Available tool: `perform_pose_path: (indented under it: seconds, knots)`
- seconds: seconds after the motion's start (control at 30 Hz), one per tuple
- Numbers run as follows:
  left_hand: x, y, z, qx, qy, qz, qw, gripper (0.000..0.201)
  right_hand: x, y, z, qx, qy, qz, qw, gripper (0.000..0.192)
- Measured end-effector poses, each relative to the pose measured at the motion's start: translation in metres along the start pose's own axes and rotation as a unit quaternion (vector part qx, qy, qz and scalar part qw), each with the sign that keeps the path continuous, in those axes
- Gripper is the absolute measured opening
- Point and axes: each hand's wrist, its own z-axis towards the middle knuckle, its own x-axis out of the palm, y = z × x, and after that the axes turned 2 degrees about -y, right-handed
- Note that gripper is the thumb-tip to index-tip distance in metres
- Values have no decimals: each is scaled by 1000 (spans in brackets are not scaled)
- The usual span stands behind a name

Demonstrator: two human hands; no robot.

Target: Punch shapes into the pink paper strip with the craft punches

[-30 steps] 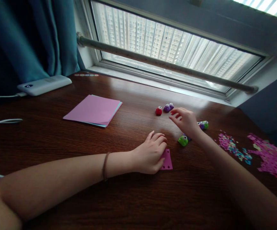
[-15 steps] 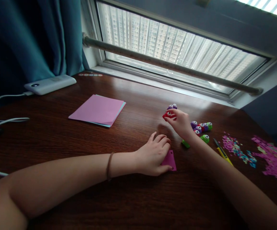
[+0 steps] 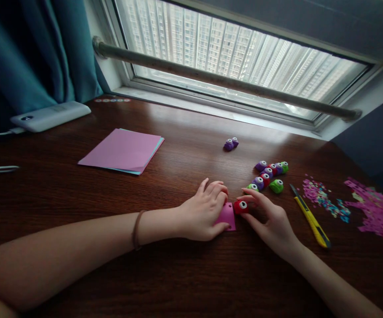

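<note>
paper stack (image 3: 121, 151) far left | punches (image 3: 270, 174) centre | knife (image 3: 310, 215) right

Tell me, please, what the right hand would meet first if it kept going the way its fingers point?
The right hand holds the red punch, pointing left; first comes the pink paper piece under the left hand, which the punch already seems to touch.

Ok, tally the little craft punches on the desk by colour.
Purple punches: 5
Red punches: 3, one held in the right hand
Green punches: 3
Total: 11. The cluster is packed tight, so its counts are approximate.
</note>
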Motion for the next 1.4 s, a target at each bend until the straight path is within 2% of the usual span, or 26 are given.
perform_pose_path:
  seconds: [0.6,0.87,1.17,1.4]
  knots:
    - [1,0,1,4,5,16,1000,46,4,3,-5,5,-35,-36,999,46]
    - [2,0,0,4,2,14,1000,46,5,5,-4,41,-48,-19,998,40]
    - [2,0,0,-3,-4,10,1000,50,7,3,-6,-31,-27,-27,999,46]
    - [1,1,0,0,-5,-1,1000,50,-1,6,-5,-59,-1,-39,998,46]
